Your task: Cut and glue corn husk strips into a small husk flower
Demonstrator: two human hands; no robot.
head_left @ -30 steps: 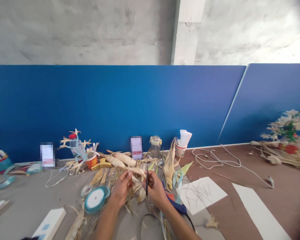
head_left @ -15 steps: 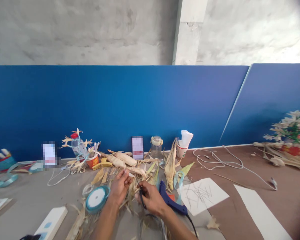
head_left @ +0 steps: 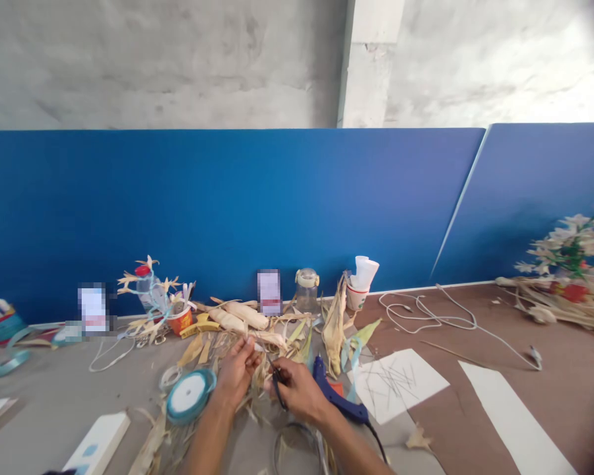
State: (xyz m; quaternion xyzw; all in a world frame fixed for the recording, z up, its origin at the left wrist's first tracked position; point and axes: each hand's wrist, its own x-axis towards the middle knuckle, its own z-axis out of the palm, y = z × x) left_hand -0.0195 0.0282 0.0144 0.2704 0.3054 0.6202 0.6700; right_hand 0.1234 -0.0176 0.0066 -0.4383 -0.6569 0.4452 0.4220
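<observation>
My right hand (head_left: 299,390) is closed around black-handled scissors (head_left: 278,388), whose blades point up and left toward my other hand. My left hand (head_left: 236,371) is closed in a pinch at the fingertips, on a small pale piece that looks like dried corn husk; it is too small to make out well. Under and around both hands lie loose dried husk strips (head_left: 262,396). Whole husk-wrapped cobs (head_left: 242,315) rest behind them. A blue glue gun (head_left: 346,405) lies just right of my right hand, and a teal ribbon spool (head_left: 191,396) is left of my left wrist.
White paper (head_left: 386,402) with thin dark sticks lies right of the glue gun. A clear jar (head_left: 307,293), a paper cup (head_left: 358,295) and a flower-trimmed bottle (head_left: 146,290) stand along the blue partition (head_left: 277,198). A white power strip (head_left: 99,442) sits front left; white cable (head_left: 440,321) lies right.
The scissors have turned from upright to tilted, their blades now pointing up-left toward my left hand. My right hand has moved slightly left and down. My left hand stays nearly in place.
</observation>
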